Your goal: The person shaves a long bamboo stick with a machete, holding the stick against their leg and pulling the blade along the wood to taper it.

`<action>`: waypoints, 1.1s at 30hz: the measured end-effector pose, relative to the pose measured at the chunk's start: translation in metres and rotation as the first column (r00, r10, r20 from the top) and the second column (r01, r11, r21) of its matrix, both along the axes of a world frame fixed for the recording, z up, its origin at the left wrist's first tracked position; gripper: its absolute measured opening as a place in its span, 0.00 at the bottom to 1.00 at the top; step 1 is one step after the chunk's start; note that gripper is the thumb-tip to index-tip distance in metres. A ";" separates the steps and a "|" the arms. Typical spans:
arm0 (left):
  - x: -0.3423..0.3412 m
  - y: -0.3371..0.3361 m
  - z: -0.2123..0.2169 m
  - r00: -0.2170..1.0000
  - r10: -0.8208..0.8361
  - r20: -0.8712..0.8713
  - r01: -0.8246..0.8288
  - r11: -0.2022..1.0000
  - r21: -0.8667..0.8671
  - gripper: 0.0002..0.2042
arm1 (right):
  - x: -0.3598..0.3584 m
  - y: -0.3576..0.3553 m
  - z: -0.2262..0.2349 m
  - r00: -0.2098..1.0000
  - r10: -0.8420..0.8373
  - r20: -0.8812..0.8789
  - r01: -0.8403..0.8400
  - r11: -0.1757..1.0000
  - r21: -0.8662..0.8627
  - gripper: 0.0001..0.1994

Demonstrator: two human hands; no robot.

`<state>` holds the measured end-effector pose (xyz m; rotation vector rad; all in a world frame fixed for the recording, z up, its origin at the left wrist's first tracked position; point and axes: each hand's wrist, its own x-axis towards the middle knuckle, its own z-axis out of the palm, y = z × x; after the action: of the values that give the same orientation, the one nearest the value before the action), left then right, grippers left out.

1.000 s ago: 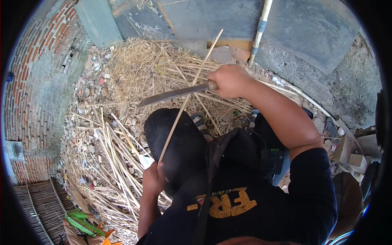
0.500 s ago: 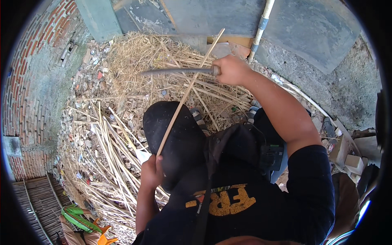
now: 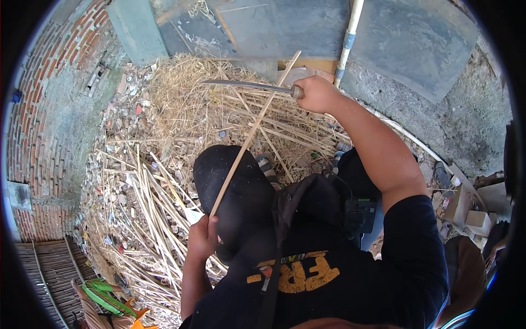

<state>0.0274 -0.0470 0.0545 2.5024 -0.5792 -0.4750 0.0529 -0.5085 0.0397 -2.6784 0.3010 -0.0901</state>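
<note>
A long pale bamboo strip (image 3: 241, 152) runs slantwise from my left hand (image 3: 203, 238) up toward the far wall. My left hand is closed around its near end, with the thumb along it. My right hand (image 3: 319, 94), arm stretched forward, grips the handle of a machete (image 3: 249, 84). Its dark, slightly curved blade points left and crosses the strip near the far end. Whether the edge touches the strip cannot be made out. Below the strip is a dark, rounded, cloth-covered shape (image 3: 233, 192), probably my bent knee.
Several loose bamboo strips (image 3: 150, 203) lie left over rubble. Dry straw-like shavings (image 3: 181, 98) pile up ahead. A brick wall (image 3: 41, 137) rises left; grey panels (image 3: 296, 27) and a white pipe (image 3: 348, 44) stand at the back. Someone in green and brown (image 3: 107, 299) is lower left.
The machete has slid along the strip toward its far end, and my right hand has moved a little away to the right. My left hand keeps its hold. The view has shifted slightly.
</note>
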 end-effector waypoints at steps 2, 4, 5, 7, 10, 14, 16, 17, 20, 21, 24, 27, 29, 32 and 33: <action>-0.003 0.000 0.006 0.998 0.001 -0.062 -0.004 0.999 -0.047 0.23 | 0.000 0.005 0.006 0.997 0.046 0.055 -0.047 0.999 0.027 0.14; 0.000 0.013 -0.004 0.999 -0.034 -0.021 0.034 0.999 -0.029 0.22 | -0.004 0.032 0.021 0.994 0.105 0.009 -0.105 0.994 0.042 0.14; 0.001 0.014 -0.007 0.997 -0.079 0.013 0.080 0.996 -0.047 0.22 | -0.007 0.038 0.027 0.987 0.158 -0.041 -0.157 0.987 0.036 0.14; 0.003 0.013 -0.011 0.992 -0.121 0.043 0.124 0.990 -0.062 0.21 | -0.003 0.028 0.020 0.985 0.160 -0.063 -0.156 0.986 0.059 0.13; 0.003 -0.008 -0.001 0.996 -0.029 -0.079 0.019 0.992 -0.123 0.21 | 0.003 -0.007 -0.015 0.997 0.072 0.007 -0.073 0.997 0.031 0.12; 0.003 0.012 -0.006 0.995 -0.046 -0.086 0.035 0.993 -0.116 0.21 | 0.006 -0.002 -0.008 0.995 0.040 0.086 -0.040 0.999 -0.002 0.13; 0.008 0.032 -0.022 0.989 -0.134 0.063 0.136 0.990 -0.027 0.21 | 0.000 0.022 0.011 0.993 0.055 0.105 -0.057 0.998 0.016 0.13; 0.009 0.033 -0.024 0.986 -0.148 0.082 0.150 0.988 -0.023 0.21 | -0.005 0.035 0.025 0.994 0.111 0.023 -0.111 0.994 -0.003 0.13; 0.002 0.002 -0.002 0.994 -0.063 -0.093 0.050 0.989 -0.136 0.21 | -0.007 0.021 0.020 0.979 0.187 -0.084 -0.196 0.974 -0.109 0.13; 0.004 -0.005 -0.004 0.988 -0.065 -0.140 0.042 0.985 -0.165 0.21 | -0.005 -0.002 -0.003 0.994 0.106 -0.003 -0.106 0.994 -0.007 0.12; 0.001 -0.001 0.008 0.993 -0.080 -0.086 0.070 0.991 -0.112 0.21 | 0.000 -0.019 -0.011 0.997 -0.058 0.051 0.053 0.995 0.086 0.12; 0.005 0.016 -0.005 0.997 -0.080 0.015 0.081 0.995 -0.054 0.21 | 0.000 -0.015 0.001 1.000 -0.004 -0.010 0.004 0.998 -0.070 0.12; 0.005 0.018 -0.011 0.998 -0.061 0.032 0.062 0.998 -0.032 0.21 | -0.005 -0.007 0.005 0.990 0.030 0.134 -0.027 0.999 -0.021 0.10; 0.005 0.017 -0.016 0.998 -0.069 0.000 0.068 0.992 -0.108 0.21 | -0.012 0.014 0.020 0.984 0.167 0.062 -0.166 0.986 -0.018 0.13; 0.005 0.017 -0.019 0.998 -0.067 -0.003 0.066 0.992 -0.109 0.21 | -0.017 0.021 0.028 0.983 0.182 0.028 -0.178 0.978 -0.113 0.14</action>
<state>0.0328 -0.0299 0.0353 2.3838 -0.6695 -0.4634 0.0361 -0.4878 0.0675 -2.7958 0.0412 -0.1055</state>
